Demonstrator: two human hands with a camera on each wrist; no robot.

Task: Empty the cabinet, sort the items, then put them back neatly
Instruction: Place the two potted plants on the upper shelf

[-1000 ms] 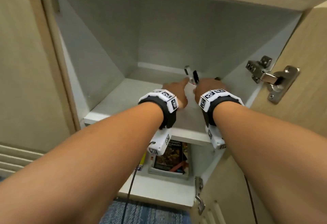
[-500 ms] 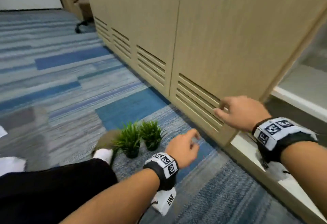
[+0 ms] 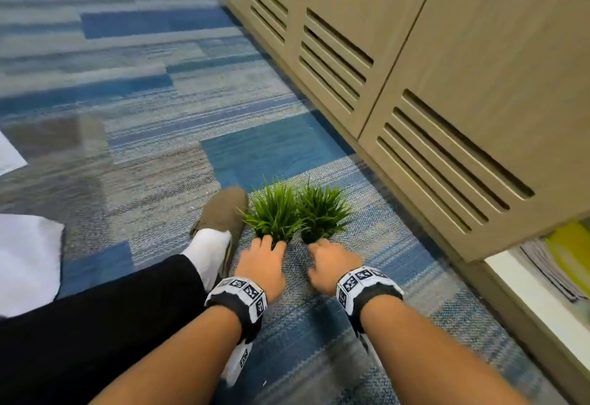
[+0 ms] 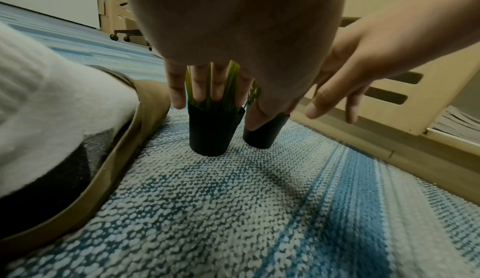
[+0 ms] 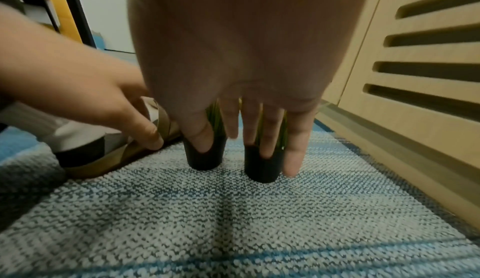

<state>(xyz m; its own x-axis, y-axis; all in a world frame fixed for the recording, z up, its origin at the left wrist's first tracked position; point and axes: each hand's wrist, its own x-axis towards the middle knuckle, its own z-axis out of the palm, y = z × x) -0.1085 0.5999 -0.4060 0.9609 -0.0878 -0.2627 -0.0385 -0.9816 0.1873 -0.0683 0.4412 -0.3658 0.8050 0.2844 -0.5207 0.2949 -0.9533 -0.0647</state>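
Two small artificial grass tufts in tapered black plastic pots stand side by side on the blue-and-grey striped carpet, the left potted tuft just beside the tan slipper at its nine o'clock and the right potted tuft at its three o'clock. The left hand and right hand each reach in from six o'clock, fingers spread loosely, holding nothing. The pots look light, stiff, smooth and tippy, so I would wrap each around its wall below the rim, never by the floppy blades.
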